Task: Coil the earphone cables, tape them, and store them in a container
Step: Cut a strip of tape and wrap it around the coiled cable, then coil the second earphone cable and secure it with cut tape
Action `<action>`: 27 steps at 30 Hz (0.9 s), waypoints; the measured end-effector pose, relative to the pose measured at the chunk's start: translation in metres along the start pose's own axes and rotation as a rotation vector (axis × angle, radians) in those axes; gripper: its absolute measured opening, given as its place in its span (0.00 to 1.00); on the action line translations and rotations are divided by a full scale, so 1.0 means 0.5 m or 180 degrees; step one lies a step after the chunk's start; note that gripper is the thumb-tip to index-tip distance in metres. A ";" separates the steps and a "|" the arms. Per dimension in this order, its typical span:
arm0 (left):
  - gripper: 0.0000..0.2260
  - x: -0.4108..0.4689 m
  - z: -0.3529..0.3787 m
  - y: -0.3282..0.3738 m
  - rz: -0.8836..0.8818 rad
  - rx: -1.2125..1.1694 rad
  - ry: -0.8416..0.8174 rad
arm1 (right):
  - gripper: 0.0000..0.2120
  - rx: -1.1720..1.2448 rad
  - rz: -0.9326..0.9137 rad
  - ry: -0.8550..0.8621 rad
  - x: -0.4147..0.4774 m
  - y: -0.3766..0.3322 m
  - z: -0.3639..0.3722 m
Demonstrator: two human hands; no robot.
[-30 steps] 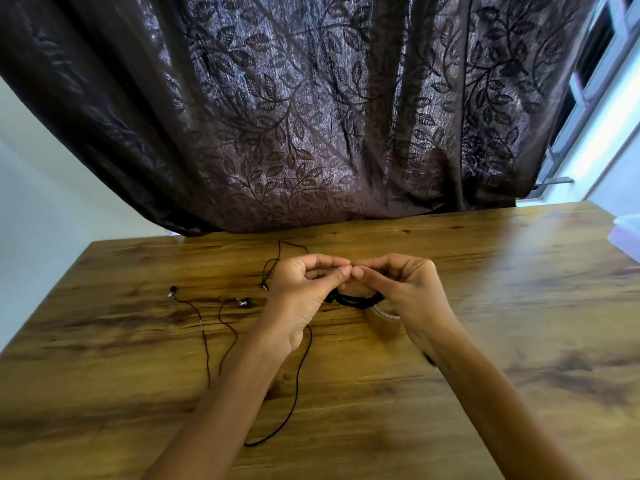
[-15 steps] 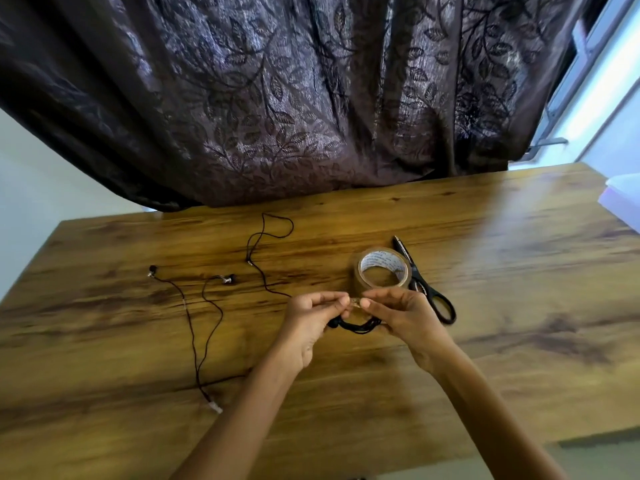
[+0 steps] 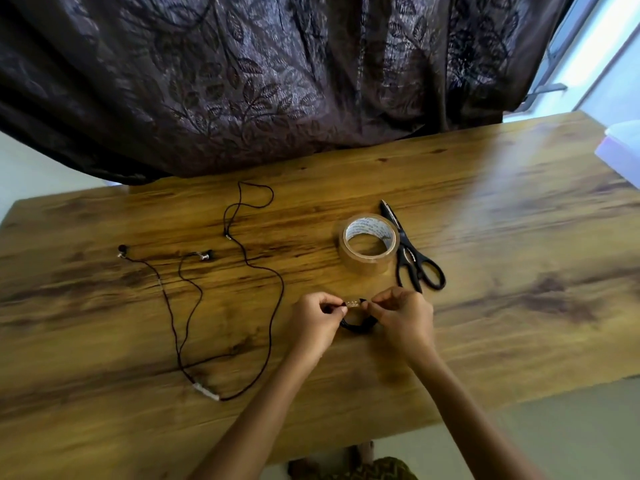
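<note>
A small black coiled earphone cable (image 3: pixel 358 325) hangs between my two hands just above the wooden table (image 3: pixel 502 271). My left hand (image 3: pixel 317 320) and my right hand (image 3: pixel 403 315) each pinch an end of a short clear tape strip (image 3: pixel 353 303) that lies over the top of the coil. A second black earphone cable (image 3: pixel 242 292) lies uncoiled on the table to the left, with its earbuds at the far left. A roll of clear tape (image 3: pixel 369 245) stands just beyond my hands, and black scissors (image 3: pixel 412 254) lie beside it on the right.
A dark patterned curtain (image 3: pixel 277 81) hangs behind the table's far edge. A pale lidded container (image 3: pixel 621 148) sits at the table's right edge, partly out of view. The table's near edge runs below my forearms, with floor beneath.
The camera tilted down and my hands came closer to me, so the tape roll and scissors came into sight. Both hands kept their hold on the coil and tape.
</note>
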State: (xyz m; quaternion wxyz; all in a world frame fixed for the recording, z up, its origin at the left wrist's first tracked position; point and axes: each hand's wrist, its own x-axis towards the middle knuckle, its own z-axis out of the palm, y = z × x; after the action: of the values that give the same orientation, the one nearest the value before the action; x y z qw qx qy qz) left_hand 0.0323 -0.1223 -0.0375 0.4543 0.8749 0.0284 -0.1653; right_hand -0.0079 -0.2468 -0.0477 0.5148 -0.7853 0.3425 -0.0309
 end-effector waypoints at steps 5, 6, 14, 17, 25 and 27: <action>0.05 0.001 0.017 -0.004 0.0108 0.0578 0.0318 | 0.04 -0.0070 -0.0055 0.0154 -0.004 0.004 0.007; 0.05 0.001 0.019 -0.005 0.0153 0.0672 0.0399 | 0.03 -0.0086 -0.0067 0.0176 -0.004 0.006 0.009; 0.08 -0.005 0.023 -0.027 0.0412 0.0681 0.0483 | 0.07 -0.0110 -0.0297 0.0198 -0.002 0.017 0.015; 0.06 -0.009 0.006 -0.026 0.0558 0.0468 0.0586 | 0.09 -0.0307 -0.0537 0.0339 -0.006 0.008 0.021; 0.03 -0.012 -0.100 -0.021 0.0826 0.0137 0.0909 | 0.02 -0.0203 -0.1415 0.0014 -0.040 -0.077 0.068; 0.03 -0.012 -0.131 -0.029 0.0849 0.0085 0.1059 | 0.02 -0.0213 -0.1581 -0.0169 -0.043 -0.095 0.089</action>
State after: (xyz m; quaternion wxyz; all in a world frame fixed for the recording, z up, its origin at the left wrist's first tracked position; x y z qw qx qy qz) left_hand 0.0408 -0.0607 -0.0122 0.4496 0.8921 -0.0153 0.0427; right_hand 0.0173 -0.1884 -0.0227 0.4740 -0.8625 0.1262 -0.1244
